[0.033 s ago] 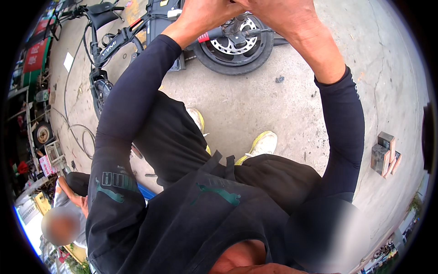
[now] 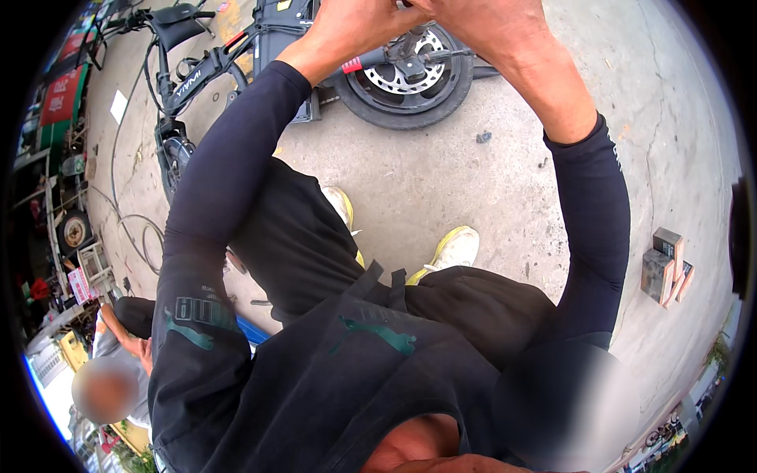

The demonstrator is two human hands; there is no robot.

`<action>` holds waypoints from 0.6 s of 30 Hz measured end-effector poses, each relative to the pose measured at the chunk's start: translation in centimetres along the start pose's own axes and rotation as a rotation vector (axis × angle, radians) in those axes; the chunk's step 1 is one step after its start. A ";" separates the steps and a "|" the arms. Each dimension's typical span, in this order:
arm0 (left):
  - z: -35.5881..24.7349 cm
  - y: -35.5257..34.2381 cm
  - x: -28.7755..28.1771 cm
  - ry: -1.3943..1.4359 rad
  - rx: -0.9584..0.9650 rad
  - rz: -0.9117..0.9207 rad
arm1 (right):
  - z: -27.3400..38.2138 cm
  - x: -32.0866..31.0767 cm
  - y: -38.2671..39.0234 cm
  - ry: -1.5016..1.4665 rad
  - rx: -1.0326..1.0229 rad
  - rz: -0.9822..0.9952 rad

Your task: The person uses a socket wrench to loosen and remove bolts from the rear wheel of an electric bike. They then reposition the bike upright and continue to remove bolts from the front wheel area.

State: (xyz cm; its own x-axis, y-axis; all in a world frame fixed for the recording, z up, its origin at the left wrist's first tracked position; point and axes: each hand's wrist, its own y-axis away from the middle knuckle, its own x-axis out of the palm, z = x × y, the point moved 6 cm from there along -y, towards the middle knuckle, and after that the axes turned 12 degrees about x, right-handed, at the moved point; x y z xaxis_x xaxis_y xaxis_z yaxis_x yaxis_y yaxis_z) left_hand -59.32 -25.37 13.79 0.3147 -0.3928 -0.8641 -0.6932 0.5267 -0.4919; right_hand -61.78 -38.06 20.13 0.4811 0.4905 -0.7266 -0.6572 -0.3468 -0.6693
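Both my hands meet at the upper edge, above a black wheel (image 2: pixel 418 118) with a silver brake disc (image 2: pixel 386 77). My left hand (image 2: pixel 355 30) reaches in over the wheel's left side. Against it, close to the middle, lies my right hand (image 2: pixel 493 31). The fingers of both are mostly cut off by the picture's edge, so whether they hold anything is hidden. A dark fork or axle part (image 2: pixel 412 67) sits at the wheel's centre, below the hands. Left of my left wrist stands a black electric bike (image 2: pixel 197 77).
A loose cable (image 2: pixel 144 229) curls on the concrete floor (image 2: pixel 512 205) at left. Small boxes (image 2: pixel 656 276) stand at right. Another person (image 2: pixel 130 335) sits at lower left, near a small loose wheel (image 2: pixel 75 230). My shoes (image 2: pixel 457 246) are below the bike wheel.
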 end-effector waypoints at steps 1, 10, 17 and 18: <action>0.0 0.0 0.0 0.006 -0.007 -0.025 | -0.1 0.1 0.0 -0.005 0.015 0.003; 7.1 1.2 -1.4 0.428 -0.139 0.513 | -0.9 -0.5 0.6 -0.169 0.019 0.040; 8.9 0.5 -0.5 0.948 -0.469 0.408 | -3.4 -1.5 1.5 -0.268 0.285 0.164; 9.6 0.5 -0.9 0.996 -0.447 0.456 | -3.8 -1.6 1.7 -0.253 0.352 0.202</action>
State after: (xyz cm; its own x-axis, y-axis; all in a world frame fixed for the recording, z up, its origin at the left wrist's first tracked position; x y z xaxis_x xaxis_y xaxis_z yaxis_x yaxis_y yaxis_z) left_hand -53.76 -17.54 13.29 -0.5274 -0.7555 -0.3887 -0.8382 0.5375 0.0925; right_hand -61.41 -42.47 19.56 0.1963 0.6356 -0.7466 -0.9006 -0.1844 -0.3937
